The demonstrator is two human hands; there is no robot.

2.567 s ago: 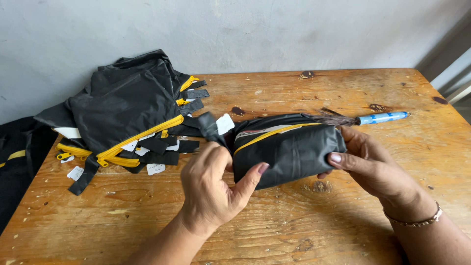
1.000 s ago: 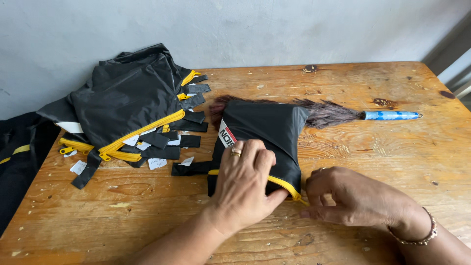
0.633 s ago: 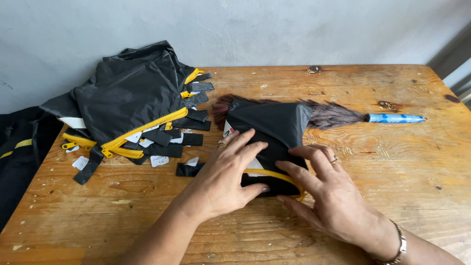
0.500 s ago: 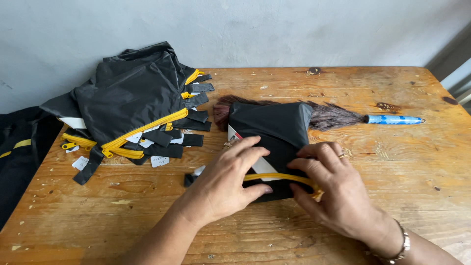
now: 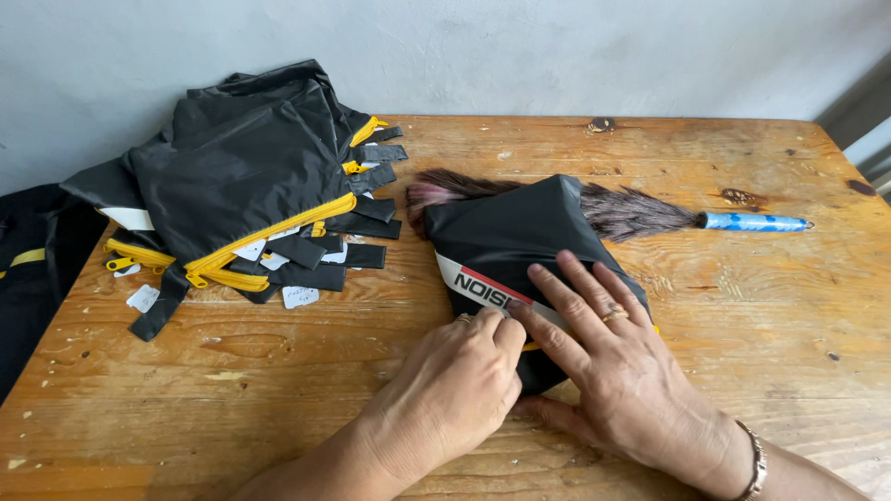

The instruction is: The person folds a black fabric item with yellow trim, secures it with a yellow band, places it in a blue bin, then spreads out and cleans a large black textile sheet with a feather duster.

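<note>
Both hands have slid nearer since half a sec ago, now pressing the near end of the folded black pouch (image 5: 520,250), w/ its white-and-red strip turned up. Left hand (image 5: 455,390) is curled, fingertips tucked against the pouch's near-left edge. Right hand (image 5: 617,371) lies flat, fingers spread over the pouch's near-right part, ring and bracelet visible. Pouch sits mid-table on the worn wooden table (image 5: 278,371), lying over a feather duster (image 5: 640,215) whose blue handle points right. Far left: pile of black bags (image 5: 241,176) w/ yellow zips, straps and small white tags beside it.
</note>
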